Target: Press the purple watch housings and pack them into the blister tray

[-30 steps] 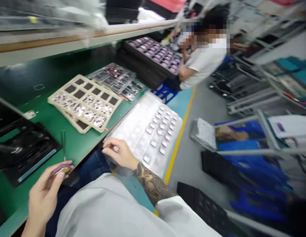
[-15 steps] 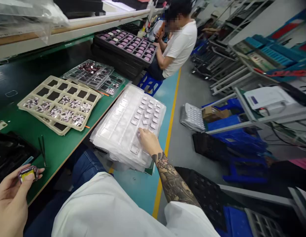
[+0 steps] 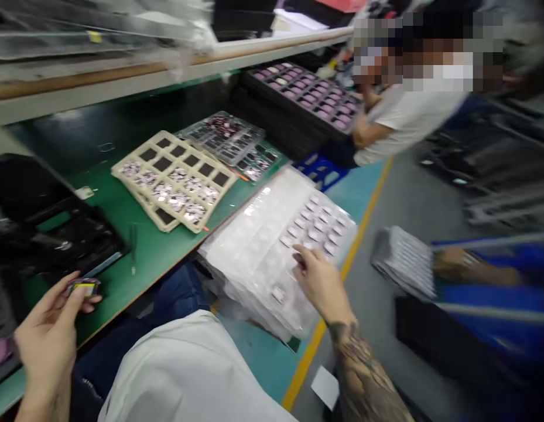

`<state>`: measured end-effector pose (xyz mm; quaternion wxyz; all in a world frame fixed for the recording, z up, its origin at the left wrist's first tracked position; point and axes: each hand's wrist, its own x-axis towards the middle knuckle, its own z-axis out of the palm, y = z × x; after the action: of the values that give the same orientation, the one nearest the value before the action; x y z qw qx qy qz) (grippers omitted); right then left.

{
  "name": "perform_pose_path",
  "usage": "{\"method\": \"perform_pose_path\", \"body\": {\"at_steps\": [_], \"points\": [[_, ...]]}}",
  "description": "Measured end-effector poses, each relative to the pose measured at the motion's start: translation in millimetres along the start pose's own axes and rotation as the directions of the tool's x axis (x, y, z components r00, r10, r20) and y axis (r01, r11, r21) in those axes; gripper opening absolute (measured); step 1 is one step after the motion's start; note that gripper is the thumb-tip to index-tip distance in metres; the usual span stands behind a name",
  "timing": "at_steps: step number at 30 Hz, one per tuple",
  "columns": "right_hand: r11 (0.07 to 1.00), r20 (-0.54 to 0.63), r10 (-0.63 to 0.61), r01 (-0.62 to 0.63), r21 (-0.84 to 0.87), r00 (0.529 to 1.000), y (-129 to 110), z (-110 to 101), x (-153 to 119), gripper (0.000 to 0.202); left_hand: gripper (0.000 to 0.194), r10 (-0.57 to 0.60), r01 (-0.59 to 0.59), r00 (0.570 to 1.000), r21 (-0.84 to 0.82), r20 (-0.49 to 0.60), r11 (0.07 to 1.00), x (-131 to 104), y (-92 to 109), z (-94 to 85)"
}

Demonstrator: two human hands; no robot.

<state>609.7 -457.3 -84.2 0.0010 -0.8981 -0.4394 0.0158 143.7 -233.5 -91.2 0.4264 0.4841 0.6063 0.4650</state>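
Clear blister trays [image 3: 272,252], stacked at the near edge of the green tabletop [image 3: 122,275] and overhanging it, are what the right hand [image 3: 318,281] now works over: against half a second back the hand sits a little farther along the filled rows, fingers pinched together over one pocket; whether a part is between them cannot be told through the blur. Judged from that, picking from this stack goes on. Only the far-right pockets of the top tray hold small pale parts; the rest look empty. Beige grid tray [image 3: 175,179] farther back: shiny pieces in the near rows, dark empty cells behind. Transparent tray [image 3: 230,138] beyond it, dark bits inside. Left hand [image 3: 47,334] unchanged, fingers closed on a small purple-and-yellow component [image 3: 82,287] above the tabletop edge.
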Motion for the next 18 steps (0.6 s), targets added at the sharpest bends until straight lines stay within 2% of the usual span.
{"method": "perform_pose_path", "body": {"at_steps": [2,3,5,7,10,12,15,16,18], "points": [[0.944,-0.224,-0.121,0.182,0.275,0.967,-24,-3,6,0.028,0.055,-0.063,0.068,0.997,-0.140,0.039,0.988,3,-3,0.3],[0.876,-0.274,-0.182,0.282,0.390,0.944,-44,-3,12,0.025,0.056,-0.087,0.098,0.994,-0.191,0.069,0.977,4,-4,0.6],[0.705,-0.346,-0.308,0.457,0.542,0.886,-99,-4,23,0.021,0.058,-0.106,0.128,0.989,-0.237,0.102,0.963,6,-4,1.8],[0.534,-0.411,-0.385,0.563,0.631,0.826,-167,-6,30,0.022,0.060,-0.110,0.137,0.987,-0.247,0.118,0.959,6,-3,3.9],[0.289,-0.456,-0.419,0.592,0.753,0.785,-264,-8,30,0.026,0.059,-0.126,0.156,0.985,-0.288,0.120,0.945,4,-2,5.6],[0.138,-0.414,-0.522,0.553,0.822,0.746,-312,-8,26,0.024,0.057,-0.146,0.184,0.981,-0.351,0.131,0.918,2,-1,3.4],[-0.020,-0.385,-0.701,0.523,0.852,0.600,-355,-6,21,0.032,0.058,-0.151,0.220,0.972,-0.475,0.179,0.852,0,1,-6.8],[-0.051,-0.394,-0.734,0.534,0.844,0.553,-364,-5,20,0.038,0.058,-0.142,0.220,0.972,-0.508,0.187,0.833,-1,1,-11.4],[-0.084,-0.422,-0.763,0.572,0.816,0.490,-378,0,19,0.047,0.057,-0.129,0.210,0.975,-0.544,0.183,0.813,-2,3,-20.4]]}}
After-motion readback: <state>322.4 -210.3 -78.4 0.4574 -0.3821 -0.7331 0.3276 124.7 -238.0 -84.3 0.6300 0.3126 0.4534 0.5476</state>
